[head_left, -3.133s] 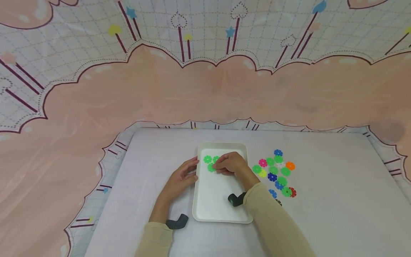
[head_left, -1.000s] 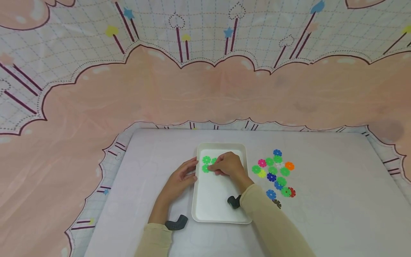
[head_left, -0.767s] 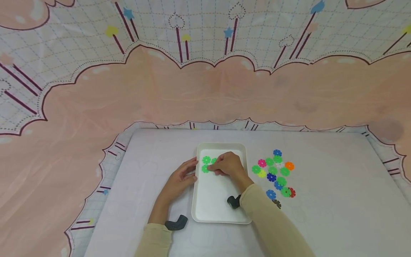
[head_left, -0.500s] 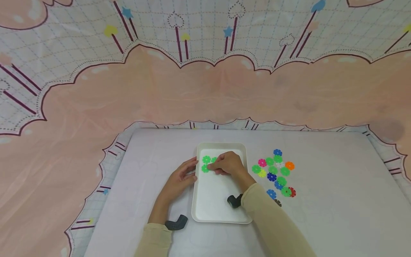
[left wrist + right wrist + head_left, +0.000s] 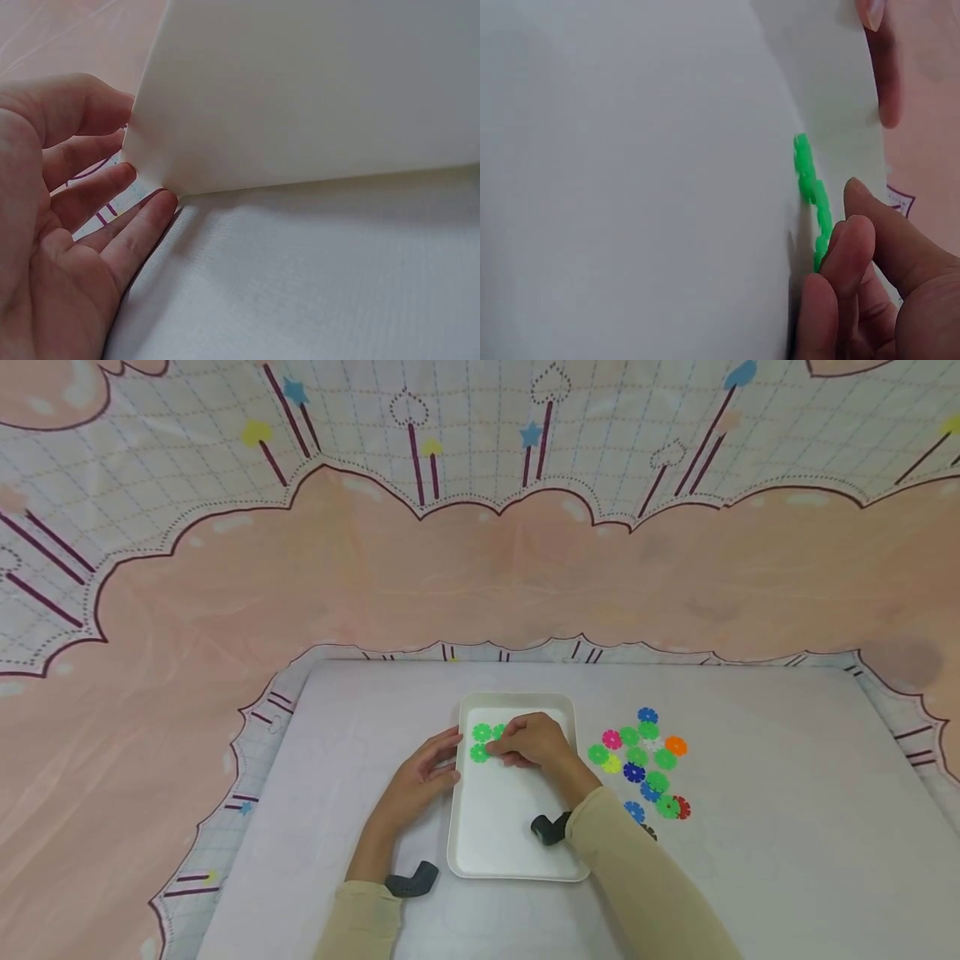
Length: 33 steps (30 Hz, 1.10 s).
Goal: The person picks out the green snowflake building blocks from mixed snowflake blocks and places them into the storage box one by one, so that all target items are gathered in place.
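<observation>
Against left hand [image 5: 420,781], white tray [image 5: 498,827], long axis near-to-far.

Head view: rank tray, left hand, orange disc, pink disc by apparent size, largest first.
1. Tray
2. Left hand
3. Orange disc and pink disc: look nearly alike, so not ranked.

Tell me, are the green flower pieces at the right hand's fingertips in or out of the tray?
In: the head view shows those green flower pieces inside the tray, within its edges.
</observation>
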Each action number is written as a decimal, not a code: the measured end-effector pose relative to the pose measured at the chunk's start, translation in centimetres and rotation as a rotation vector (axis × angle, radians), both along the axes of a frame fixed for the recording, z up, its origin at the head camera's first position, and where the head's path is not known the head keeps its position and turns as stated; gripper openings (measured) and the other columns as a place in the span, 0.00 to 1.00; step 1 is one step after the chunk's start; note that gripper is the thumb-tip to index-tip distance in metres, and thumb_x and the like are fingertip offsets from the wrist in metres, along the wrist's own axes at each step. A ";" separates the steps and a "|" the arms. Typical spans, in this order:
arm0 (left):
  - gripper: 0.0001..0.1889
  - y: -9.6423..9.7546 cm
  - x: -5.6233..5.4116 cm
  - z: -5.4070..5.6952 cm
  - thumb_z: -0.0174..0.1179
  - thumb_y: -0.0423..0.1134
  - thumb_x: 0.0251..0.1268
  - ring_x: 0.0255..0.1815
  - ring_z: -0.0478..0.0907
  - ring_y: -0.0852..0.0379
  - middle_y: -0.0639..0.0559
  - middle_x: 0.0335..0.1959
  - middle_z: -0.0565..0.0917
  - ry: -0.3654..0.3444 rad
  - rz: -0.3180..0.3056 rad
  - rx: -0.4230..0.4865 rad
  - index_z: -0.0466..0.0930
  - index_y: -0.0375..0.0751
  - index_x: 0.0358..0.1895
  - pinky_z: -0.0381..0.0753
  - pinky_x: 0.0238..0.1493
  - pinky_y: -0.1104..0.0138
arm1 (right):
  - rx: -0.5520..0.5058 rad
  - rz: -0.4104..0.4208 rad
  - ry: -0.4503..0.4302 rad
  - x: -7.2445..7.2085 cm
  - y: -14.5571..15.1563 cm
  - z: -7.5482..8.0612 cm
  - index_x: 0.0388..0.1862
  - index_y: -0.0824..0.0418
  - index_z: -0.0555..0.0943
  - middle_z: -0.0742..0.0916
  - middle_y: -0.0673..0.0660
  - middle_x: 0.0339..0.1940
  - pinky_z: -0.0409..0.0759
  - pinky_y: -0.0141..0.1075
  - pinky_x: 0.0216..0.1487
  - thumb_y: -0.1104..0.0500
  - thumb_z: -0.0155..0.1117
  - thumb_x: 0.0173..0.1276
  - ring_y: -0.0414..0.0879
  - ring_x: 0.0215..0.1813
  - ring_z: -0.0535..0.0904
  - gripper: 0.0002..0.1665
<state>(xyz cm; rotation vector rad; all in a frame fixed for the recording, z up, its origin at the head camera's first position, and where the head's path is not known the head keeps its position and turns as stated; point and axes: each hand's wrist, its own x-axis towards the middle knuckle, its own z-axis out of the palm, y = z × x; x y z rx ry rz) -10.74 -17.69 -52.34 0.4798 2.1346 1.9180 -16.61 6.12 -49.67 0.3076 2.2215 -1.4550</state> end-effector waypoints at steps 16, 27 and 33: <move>0.30 -0.1 0.0 0.2 0.62 0.29 0.69 0.77 0.66 0.40 0.46 0.80 0.64 -0.014 0.011 -0.022 0.69 0.36 0.73 0.76 0.69 0.65 | -0.117 0.007 -0.035 0.3 0.6 1.1 0.31 0.58 0.83 0.84 0.52 0.22 0.83 0.29 0.27 0.56 0.82 0.55 0.41 0.24 0.82 0.14; 0.30 0.1 0.1 0.0 0.62 0.29 0.69 0.77 0.67 0.42 0.48 0.80 0.65 -0.026 0.022 -0.041 0.69 0.37 0.74 0.75 0.69 0.66 | -0.036 0.049 0.118 2.1 4.6 4.9 0.37 0.59 0.85 0.84 0.54 0.27 0.86 0.33 0.39 0.50 0.79 0.60 0.48 0.33 0.82 0.16; 0.29 0.0 0.0 0.0 0.62 0.29 0.69 0.77 0.67 0.43 0.49 0.79 0.65 -0.023 0.031 -0.049 0.69 0.38 0.73 0.75 0.69 0.67 | -0.005 0.022 0.155 3.2 8.4 6.5 0.44 0.61 0.83 0.83 0.55 0.31 0.88 0.36 0.44 0.47 0.78 0.62 0.49 0.36 0.82 0.21</move>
